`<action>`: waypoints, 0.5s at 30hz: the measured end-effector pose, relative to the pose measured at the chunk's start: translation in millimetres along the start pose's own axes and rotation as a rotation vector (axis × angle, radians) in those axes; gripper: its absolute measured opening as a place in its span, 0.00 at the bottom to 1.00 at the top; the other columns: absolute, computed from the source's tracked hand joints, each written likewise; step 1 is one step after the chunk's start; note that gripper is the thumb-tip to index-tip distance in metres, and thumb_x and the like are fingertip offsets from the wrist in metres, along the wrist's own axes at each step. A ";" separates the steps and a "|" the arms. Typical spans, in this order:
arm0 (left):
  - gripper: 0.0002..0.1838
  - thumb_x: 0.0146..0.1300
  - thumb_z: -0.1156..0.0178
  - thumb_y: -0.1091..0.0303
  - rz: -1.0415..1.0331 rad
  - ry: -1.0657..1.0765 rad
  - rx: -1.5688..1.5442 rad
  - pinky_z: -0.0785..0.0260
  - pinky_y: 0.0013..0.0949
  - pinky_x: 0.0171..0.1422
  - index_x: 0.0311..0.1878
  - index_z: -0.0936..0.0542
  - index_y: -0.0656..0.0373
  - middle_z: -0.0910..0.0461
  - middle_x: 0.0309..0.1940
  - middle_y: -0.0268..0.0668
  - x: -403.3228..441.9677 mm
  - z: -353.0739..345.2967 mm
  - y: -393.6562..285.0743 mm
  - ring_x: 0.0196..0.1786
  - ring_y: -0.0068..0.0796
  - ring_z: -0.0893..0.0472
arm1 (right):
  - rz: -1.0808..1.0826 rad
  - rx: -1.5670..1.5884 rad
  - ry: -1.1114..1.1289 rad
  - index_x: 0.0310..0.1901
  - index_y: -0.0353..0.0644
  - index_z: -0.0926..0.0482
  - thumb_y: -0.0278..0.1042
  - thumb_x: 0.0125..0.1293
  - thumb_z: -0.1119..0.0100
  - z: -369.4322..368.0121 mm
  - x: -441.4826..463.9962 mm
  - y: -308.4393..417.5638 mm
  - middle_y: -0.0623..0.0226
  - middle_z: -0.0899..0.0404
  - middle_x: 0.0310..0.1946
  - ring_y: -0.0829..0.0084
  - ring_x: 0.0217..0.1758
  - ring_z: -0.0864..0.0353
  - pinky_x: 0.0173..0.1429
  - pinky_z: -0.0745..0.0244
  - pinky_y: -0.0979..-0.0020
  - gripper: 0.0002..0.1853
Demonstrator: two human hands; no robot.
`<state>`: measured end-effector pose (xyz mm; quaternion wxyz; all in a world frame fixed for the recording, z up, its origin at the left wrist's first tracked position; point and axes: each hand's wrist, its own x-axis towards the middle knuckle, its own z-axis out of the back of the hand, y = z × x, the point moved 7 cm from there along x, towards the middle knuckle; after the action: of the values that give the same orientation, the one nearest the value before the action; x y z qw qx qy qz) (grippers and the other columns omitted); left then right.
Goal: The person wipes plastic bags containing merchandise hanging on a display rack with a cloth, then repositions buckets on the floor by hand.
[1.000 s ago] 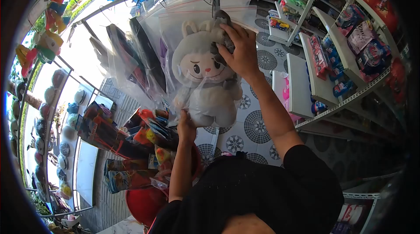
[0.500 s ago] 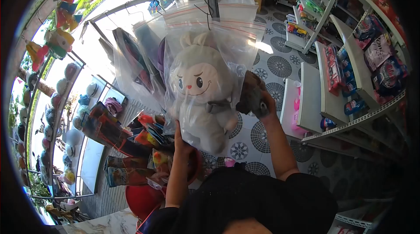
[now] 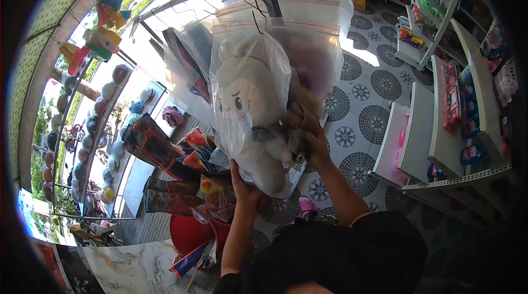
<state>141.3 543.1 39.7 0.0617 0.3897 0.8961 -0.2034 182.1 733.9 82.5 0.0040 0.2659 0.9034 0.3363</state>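
The plush toy (image 3: 242,82), in a clear plastic bag (image 3: 278,44), hangs tilted, its feet toward the wearer. At its lower left edge is the left hand (image 3: 247,195), thumb raised against the bag; the other fingers go out of sight behind the toy, so I cannot tell whether they pinch or merely support it. Right of the toy's lower body, the right hand (image 3: 314,144) has its fingers curled around a dark cloth (image 3: 301,118), which lies against the toy's side. The cloth is blurred; it may be a glove or a rag. Glare on the plastic veils the toy's ears and part of its face. Below and left of the toy, a red bucket (image 3: 190,232) is partly covered by packets (image 3: 181,195).
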 end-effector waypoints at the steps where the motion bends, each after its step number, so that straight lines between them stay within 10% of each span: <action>1: 0.35 0.66 0.51 0.41 0.004 0.046 -0.014 0.45 0.54 0.72 0.69 0.38 0.53 0.34 0.66 0.40 2.5 -0.2 0.5 0.67 0.45 0.34 | 0.004 -0.113 0.062 0.67 0.41 0.40 0.31 0.60 0.40 4.8 -15.5 -8.3 0.61 0.30 0.59 0.67 0.58 0.25 0.61 0.28 0.67 0.33; 5: 0.34 0.68 0.55 0.42 -0.065 0.049 0.027 0.41 0.52 0.70 0.69 0.38 0.55 0.34 0.66 0.43 9.3 14.6 1.2 0.65 0.47 0.32 | -0.543 0.437 0.214 0.68 0.40 0.42 0.34 0.62 0.41 36.2 -78.5 -80.8 0.60 0.30 0.60 0.66 0.58 0.24 0.62 0.26 0.62 0.34; 10: 0.31 0.71 0.57 0.48 -0.072 0.198 -0.073 0.37 0.48 0.69 0.69 0.38 0.59 0.33 0.64 0.47 -12.1 13.5 1.7 0.64 0.45 0.30 | -0.724 -0.169 0.232 0.63 0.39 0.35 0.31 0.59 0.38 55.8 -123.9 -88.8 0.60 0.27 0.56 0.69 0.55 0.24 0.58 0.26 0.67 0.30; 15: 0.31 0.71 0.57 0.48 -0.115 0.325 -0.164 0.36 0.48 0.68 0.68 0.38 0.59 0.32 0.64 0.47 -42.4 -29.7 -1.5 0.63 0.44 0.29 | -0.128 -0.787 0.155 0.59 0.40 0.29 0.33 0.55 0.34 71.0 -96.4 9.9 0.59 0.26 0.53 0.67 0.53 0.24 0.56 0.27 0.67 0.29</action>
<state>170.8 525.9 78.6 -0.0638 0.3594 0.9286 -0.0672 282.8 736.5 17.1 0.0581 0.1612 0.7180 0.6746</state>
